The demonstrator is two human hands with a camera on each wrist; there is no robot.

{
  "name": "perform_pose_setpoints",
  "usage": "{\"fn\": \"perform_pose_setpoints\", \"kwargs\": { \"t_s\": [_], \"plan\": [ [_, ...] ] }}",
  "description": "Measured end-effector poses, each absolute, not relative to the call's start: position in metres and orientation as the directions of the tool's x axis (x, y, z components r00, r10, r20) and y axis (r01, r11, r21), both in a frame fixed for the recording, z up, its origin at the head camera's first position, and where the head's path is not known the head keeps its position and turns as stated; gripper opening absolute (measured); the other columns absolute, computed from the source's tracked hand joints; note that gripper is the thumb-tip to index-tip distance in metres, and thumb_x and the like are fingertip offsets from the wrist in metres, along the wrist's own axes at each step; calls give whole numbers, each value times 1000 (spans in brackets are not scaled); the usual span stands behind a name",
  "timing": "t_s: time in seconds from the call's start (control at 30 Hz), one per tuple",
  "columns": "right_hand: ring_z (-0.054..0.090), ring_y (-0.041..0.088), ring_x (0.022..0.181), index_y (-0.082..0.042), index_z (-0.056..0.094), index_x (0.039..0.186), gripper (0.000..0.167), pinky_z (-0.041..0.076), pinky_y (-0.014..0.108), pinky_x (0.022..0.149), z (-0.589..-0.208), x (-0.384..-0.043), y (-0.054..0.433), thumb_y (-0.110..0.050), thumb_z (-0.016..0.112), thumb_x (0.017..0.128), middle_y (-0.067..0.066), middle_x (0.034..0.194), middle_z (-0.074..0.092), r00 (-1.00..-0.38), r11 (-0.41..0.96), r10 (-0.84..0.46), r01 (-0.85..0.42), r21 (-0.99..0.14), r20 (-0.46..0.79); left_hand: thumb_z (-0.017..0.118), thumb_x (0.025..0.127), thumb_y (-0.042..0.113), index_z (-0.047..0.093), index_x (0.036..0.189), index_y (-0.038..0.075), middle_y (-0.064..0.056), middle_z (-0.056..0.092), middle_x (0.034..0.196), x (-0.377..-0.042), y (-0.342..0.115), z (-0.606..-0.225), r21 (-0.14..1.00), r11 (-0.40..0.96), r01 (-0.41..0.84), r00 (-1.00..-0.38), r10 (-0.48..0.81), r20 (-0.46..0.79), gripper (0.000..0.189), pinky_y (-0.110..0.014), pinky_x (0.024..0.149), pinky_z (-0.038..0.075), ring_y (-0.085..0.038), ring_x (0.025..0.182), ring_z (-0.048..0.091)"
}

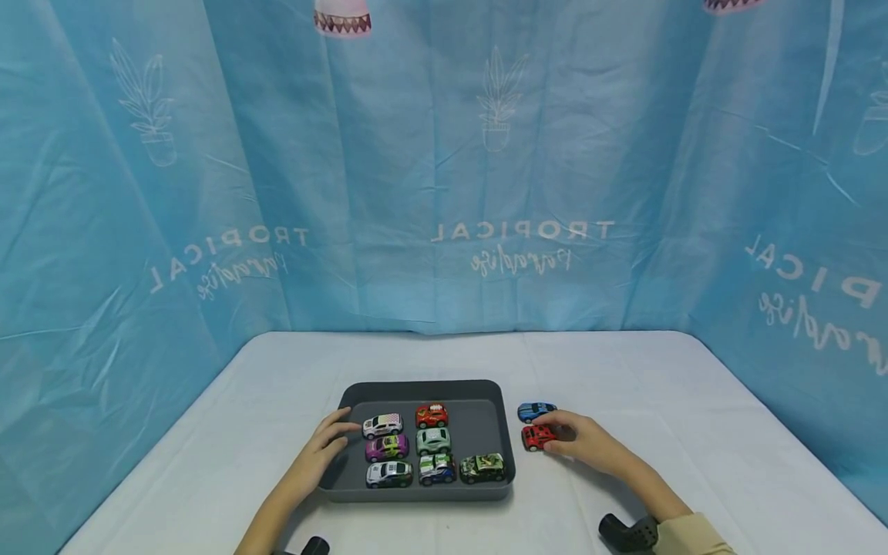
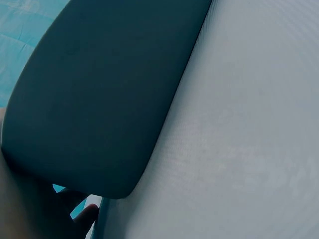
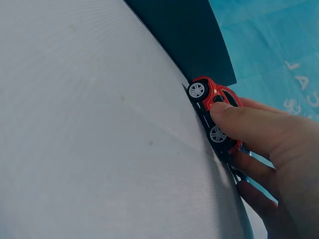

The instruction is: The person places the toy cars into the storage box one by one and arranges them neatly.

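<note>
My right hand (image 1: 586, 441) pinches a red toy car (image 1: 537, 438) between thumb and fingers, on the white table right of the tray. In the right wrist view the thumb lies against the side of that red car (image 3: 203, 94), above its silver wheels. Just behind it stands a blue toy car (image 1: 536, 412), partly covered by the fingers. My left hand (image 1: 321, 453) rests at the left rim of the dark grey tray (image 1: 479, 420), fingers extended over it. One fingertip comes right up to a white toy car (image 1: 383, 425) inside.
Inside the tray, other toy cars stand in columns: purple (image 1: 387, 448), silver-white (image 1: 389, 474), red (image 1: 432, 415), mint green (image 1: 433, 440), white-and-blue (image 1: 437, 469) and camouflage green (image 1: 482, 467). A blue printed curtain (image 1: 444, 177) hangs around the white table (image 1: 597, 362).
</note>
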State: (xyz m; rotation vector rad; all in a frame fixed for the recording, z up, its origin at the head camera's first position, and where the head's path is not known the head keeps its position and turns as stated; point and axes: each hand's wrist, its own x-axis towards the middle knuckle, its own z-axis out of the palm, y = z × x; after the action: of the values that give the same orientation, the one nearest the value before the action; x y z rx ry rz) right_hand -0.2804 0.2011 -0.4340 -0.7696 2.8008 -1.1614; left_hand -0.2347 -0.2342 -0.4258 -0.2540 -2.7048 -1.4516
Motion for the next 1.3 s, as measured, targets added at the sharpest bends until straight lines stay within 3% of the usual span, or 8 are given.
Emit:
{"fn": "perform_pose_setpoints", "kwargs": {
  "t_s": [0.33,0.53,0.97,1.3],
  "plan": [
    [58,8,92,-15,61,114,39,49,22,76,-435,-283,202,-34,65,81,6,108,63,-866,554,-456,-455,-697,203,38,94,11,57,116,7,-13,23,148,-235,-235,-426,825,536,176,-984,118,133,30,-66,106,9,-43,138,9],
    [58,14,97,-16,61,115,37,50,25,80,-427,-280,198,-33,64,82,5,112,62,-859,539,-462,-471,-698,222,38,94,11,58,115,7,-13,24,148,-235,-235,-425,826,533,180,-983,117,139,30,-66,106,8,-43,138,9],
    [58,6,95,-8,60,116,39,51,28,83,-421,-277,188,-29,63,84,7,111,61,-830,526,-458,-541,-656,317,39,94,12,58,116,7,-12,24,148,-233,-234,-425,835,527,159,-987,106,121,29,-65,107,8,-42,138,9],
    [57,5,91,-16,63,111,32,52,29,79,-409,-275,175,-31,64,82,2,107,62,-810,522,-432,-584,-621,398,39,94,12,58,115,7,-14,25,147,-234,-234,-425,829,530,181,-983,117,141,29,-65,107,11,-43,137,11]
  ]
}}
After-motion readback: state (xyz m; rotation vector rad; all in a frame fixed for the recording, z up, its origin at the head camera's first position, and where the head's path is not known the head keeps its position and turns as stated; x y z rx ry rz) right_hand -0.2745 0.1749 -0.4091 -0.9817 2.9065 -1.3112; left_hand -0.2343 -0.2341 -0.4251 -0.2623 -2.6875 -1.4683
